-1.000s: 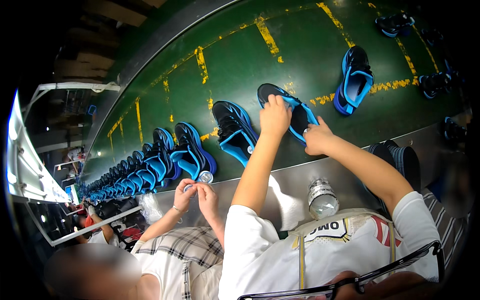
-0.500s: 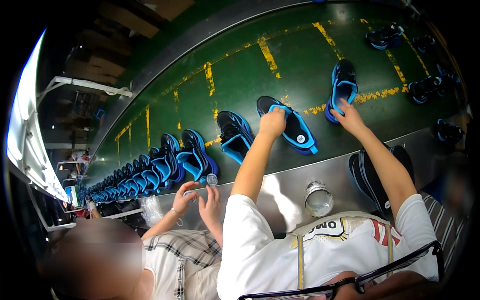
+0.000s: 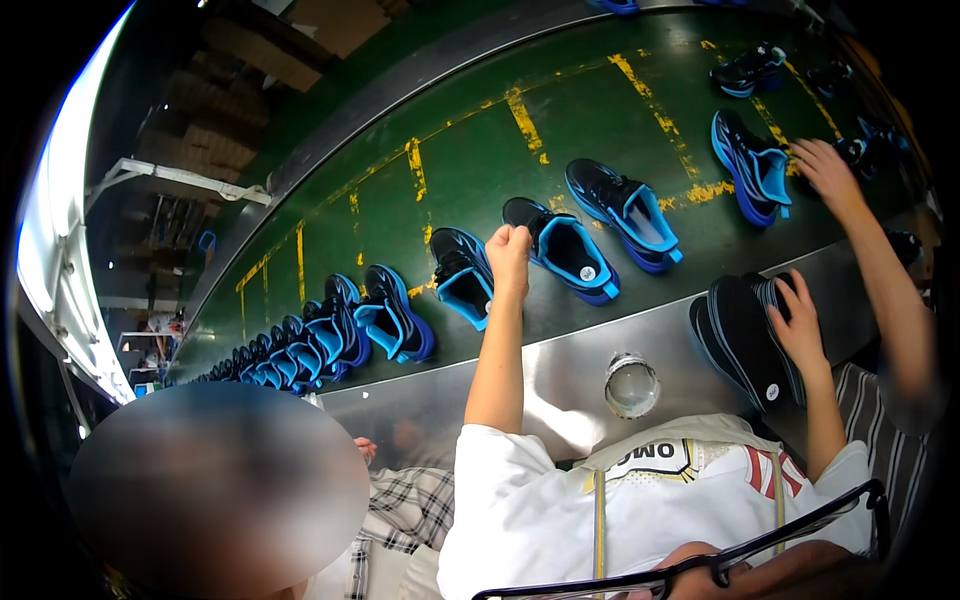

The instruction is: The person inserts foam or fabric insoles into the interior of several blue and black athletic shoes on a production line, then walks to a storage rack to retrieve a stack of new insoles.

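Right hand (image 3: pixel 800 328) moved to black insoles (image 3: pixel 728 332), fingers apart; left hand (image 3: pixel 508 258) – fingers together

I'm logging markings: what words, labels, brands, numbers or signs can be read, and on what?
White T-shirt front: bold dark lettering, partly legible but not copied here.
Its red patch: white marks, too incomplete to read.
Black-and-blue sneaker: round heel sticker, too small to read.
Black insole: round white sticker, too small to read.
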`<move>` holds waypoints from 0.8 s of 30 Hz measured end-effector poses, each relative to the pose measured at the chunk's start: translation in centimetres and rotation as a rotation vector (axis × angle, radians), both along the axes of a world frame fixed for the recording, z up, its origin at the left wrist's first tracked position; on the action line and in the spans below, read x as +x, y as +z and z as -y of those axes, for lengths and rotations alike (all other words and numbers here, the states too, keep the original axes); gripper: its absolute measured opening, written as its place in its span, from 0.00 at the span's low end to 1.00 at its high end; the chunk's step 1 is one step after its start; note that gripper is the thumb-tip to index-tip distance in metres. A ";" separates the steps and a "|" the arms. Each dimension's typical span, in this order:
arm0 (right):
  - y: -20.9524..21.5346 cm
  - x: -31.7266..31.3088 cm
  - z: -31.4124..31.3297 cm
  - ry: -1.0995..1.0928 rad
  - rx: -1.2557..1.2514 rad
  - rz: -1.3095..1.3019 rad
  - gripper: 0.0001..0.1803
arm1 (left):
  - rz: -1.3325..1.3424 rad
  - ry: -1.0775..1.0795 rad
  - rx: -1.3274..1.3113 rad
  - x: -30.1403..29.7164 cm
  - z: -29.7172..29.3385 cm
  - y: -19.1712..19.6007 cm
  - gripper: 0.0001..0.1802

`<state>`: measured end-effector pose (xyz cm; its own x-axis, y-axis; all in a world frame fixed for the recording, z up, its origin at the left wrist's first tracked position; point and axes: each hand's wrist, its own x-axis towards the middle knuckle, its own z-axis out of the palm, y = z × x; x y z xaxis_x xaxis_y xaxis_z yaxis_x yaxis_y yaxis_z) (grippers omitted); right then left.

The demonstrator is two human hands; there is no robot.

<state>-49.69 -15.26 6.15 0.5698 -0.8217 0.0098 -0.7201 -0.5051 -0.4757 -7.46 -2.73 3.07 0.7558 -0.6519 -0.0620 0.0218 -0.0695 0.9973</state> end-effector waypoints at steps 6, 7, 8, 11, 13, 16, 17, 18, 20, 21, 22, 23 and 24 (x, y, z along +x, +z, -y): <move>0.5 -6.8 -2.0 -0.164 0.112 -0.186 0.40 | 1.274 -0.091 0.554 -1.7 3.3 -0.7 0.20; 0.6 -7.3 -2.1 -0.200 0.174 -0.186 0.42 | 1.297 -0.154 0.599 -1.9 3.9 0.7 0.22; 0.6 -7.8 -2.2 -0.206 0.211 -0.178 0.44 | 1.319 -0.218 0.644 -2.1 4.2 1.5 0.25; 0.0 -9.6 -1.9 -0.220 0.255 -0.174 0.45 | 1.435 -0.370 0.825 -1.9 4.3 0.3 0.29; -0.2 -10.0 -2.0 -0.223 0.264 -0.142 0.45 | 1.545 -0.288 0.926 -1.4 4.5 -1.8 0.22; 0.6 -10.0 -2.3 -0.237 0.274 -0.130 0.44 | 1.539 -0.287 1.041 -1.4 5.1 -2.5 0.18; 1.0 -10.0 -2.3 -0.242 0.276 -0.132 0.44 | 1.496 -0.350 1.037 -1.4 5.3 -2.3 0.17; 1.0 -10.4 -2.1 -0.229 0.259 -0.119 0.42 | 1.455 -0.411 1.029 -1.5 5.6 -1.7 0.16; 0.9 -11.3 -1.9 -0.202 0.224 -0.093 0.39 | 1.333 -0.542 1.014 -1.1 5.5 -0.1 0.15; 1.5 -11.2 -1.7 -0.209 0.218 -0.057 0.37 | 1.271 -0.600 1.008 -0.6 5.4 0.6 0.15; 2.3 -11.0 -1.6 -0.216 0.213 -0.021 0.35 | 1.232 -0.606 0.973 -0.3 5.3 1.1 0.13; 2.7 -10.8 -1.4 -0.222 0.208 0.015 0.34 | 1.163 -0.613 0.909 -0.4 5.4 1.6 0.13; 2.7 -11.5 -1.0 -0.243 0.130 0.021 0.31 | 1.092 -0.630 0.827 -1.6 6.1 3.6 0.14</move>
